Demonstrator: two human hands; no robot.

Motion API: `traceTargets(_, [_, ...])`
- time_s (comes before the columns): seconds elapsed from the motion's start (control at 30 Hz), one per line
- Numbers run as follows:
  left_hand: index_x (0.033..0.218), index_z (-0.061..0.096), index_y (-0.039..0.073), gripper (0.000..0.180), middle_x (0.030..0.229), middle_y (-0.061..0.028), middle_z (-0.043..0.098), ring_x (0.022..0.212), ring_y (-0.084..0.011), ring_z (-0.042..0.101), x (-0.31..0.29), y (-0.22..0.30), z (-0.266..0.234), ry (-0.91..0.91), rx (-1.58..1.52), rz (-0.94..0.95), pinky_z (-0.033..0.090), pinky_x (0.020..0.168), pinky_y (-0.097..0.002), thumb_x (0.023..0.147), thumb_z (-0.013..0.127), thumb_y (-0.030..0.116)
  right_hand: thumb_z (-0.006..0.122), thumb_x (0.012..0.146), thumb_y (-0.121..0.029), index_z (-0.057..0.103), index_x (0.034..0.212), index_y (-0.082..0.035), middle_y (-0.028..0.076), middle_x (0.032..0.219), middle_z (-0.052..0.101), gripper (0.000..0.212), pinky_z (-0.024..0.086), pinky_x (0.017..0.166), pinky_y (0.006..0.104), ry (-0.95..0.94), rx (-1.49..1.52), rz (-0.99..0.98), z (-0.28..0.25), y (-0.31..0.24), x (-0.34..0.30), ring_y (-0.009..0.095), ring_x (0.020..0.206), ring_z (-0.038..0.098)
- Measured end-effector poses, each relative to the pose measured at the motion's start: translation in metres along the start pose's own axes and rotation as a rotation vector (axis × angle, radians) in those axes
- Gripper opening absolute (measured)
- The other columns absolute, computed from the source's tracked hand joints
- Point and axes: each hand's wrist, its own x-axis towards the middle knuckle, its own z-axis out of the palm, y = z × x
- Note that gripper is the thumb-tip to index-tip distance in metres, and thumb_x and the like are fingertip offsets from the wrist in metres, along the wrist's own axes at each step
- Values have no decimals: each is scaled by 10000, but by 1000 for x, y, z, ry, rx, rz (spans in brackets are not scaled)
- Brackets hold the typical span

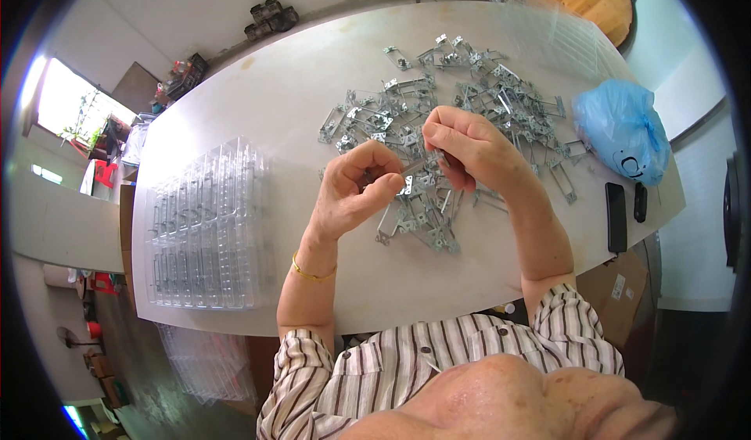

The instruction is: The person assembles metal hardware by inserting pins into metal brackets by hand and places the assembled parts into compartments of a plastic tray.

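Note:
Above a heap of small silvery metal brackets point(422, 225), my two hands are raised close together. My left hand point(352, 193) is closed, thumb and forefinger pinching one end of a thin metal bracket point(415, 166). The fingers of my right hand point(473, 147) are curled round its other end, so most of the piece is hidden. To the left lies a clear plastic tray point(207, 240) with rows of compartments, many of them holding metal pieces.
At the right of the white table point(313, 72) sit a knotted blue plastic bag point(622, 127), a black phone point(616, 217) and a small black object point(641, 202). Clear trays point(559, 33) lie at the far right corner. More trays point(207, 362) stand below the left front edge.

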Motion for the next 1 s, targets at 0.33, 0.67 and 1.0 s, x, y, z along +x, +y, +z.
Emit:
traceTargets(0.33, [900, 619, 4, 136, 812, -74, 672, 550, -37, 404, 5, 4, 0, 24, -291, -62, 314, 483, -203, 960, 599, 125, 519, 1073, -287, 553, 959, -73, -21, 619, 530, 245, 341, 421, 195, 308, -97, -220, 2, 10, 5, 29, 463, 438])
traceTargets(0.67, [811, 583, 8, 237, 794, -158, 627, 502, -90, 447, 11, 6, 5, 347, -325, -119, 315, 424, -177, 971, 542, 178, 622, 1018, -142, 615, 1042, -31, -43, 753, 576, 114, 427, 561, 184, 252, -238, -353, 12, 17, 0, 20, 650, 513])
traceTargets(1.0, [868, 615, 16, 190, 823, -134, 678, 503, -55, 438, 9, -1, 3, 271, -278, -62, 321, 438, -176, 979, 587, 167, 625, 1002, -110, 628, 997, -17, -36, 733, 573, 93, 429, 568, 202, 261, -294, -288, 18, 13, -3, 27, 654, 518])
